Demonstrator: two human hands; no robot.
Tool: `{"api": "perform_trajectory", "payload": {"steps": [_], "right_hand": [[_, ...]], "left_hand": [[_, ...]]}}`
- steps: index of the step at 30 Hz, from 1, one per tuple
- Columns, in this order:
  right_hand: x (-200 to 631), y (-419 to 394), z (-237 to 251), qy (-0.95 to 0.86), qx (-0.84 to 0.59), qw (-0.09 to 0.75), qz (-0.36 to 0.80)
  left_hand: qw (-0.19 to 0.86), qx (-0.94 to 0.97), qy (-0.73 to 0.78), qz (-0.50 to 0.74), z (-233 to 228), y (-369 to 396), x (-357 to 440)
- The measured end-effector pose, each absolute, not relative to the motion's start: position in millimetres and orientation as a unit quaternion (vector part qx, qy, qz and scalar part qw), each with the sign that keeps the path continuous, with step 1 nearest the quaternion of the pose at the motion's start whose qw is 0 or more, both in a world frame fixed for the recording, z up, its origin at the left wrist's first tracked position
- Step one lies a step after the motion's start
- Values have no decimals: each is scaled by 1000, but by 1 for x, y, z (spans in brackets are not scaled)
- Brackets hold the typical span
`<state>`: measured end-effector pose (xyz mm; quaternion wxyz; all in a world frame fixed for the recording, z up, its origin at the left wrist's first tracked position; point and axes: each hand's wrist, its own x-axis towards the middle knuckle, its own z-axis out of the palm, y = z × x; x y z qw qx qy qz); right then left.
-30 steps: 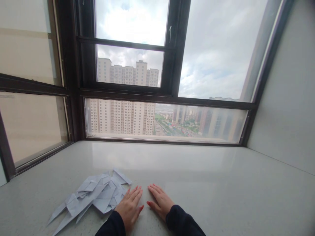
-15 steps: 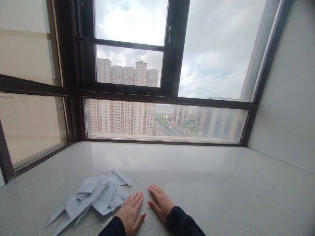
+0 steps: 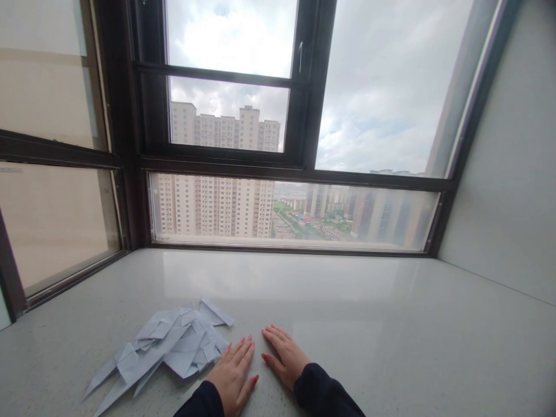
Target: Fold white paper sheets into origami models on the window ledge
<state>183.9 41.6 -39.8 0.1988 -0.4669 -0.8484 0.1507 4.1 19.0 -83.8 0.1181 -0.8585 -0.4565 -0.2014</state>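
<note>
My left hand (image 3: 233,373) lies palm down on the pale stone sill, its fingers stretched forward and the thumb out to the side. Close against its left side is a heap of folded white paper pieces (image 3: 174,341), some long and pointed like paper planes. Whether my left fingers touch the nearest fold I cannot tell. A short gap to the right, my right hand (image 3: 284,356) also rests flat on the sill, fingers slanting to the left and thumb spread. Neither hand holds anything. Dark sleeves cover both wrists.
The glossy speckled sill (image 3: 412,347) runs back to a dark-framed window (image 3: 230,168). A white wall (image 3: 512,174) bounds it on the right, and a side window (image 3: 61,226) on the left. High-rise buildings (image 3: 217,202) stand outside.
</note>
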Motion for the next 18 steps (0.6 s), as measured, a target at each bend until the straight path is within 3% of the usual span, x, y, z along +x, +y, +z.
{"api": "perform_trajectory", "payload": {"steps": [18], "right_hand": [[185, 44, -40, -849, -465, 196, 156]], "left_hand": [[129, -856, -455, -211, -92, 23, 3]]}}
